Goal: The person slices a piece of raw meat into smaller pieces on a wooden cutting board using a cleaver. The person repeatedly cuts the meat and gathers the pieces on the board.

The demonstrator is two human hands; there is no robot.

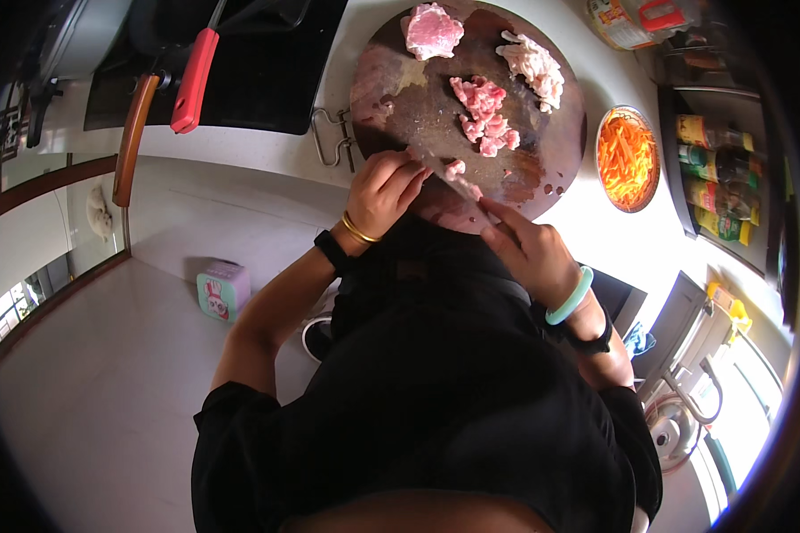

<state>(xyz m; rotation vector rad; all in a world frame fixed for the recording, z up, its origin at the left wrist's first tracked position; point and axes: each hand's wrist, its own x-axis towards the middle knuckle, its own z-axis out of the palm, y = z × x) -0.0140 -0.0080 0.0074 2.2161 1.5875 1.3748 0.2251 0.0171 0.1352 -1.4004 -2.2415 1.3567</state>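
Observation:
My right hand is closed round the handle of a knife, whose blade slants up and left over the near part of a round cutting board. My left hand is at the board's near left edge by the blade's tip, fingers bunched on a small piece of meat, mostly hidden. Small meat pieces lie along the blade. Farther up the board are a pile of cut pink meat, a pile of pale, fatty strips and a larger chunk of raw meat.
An oval bowl of shredded carrot stands right of the board. Beyond it is a rack of bottles. Left are a black cooktop, a red handle, a wooden handle and a wire stand.

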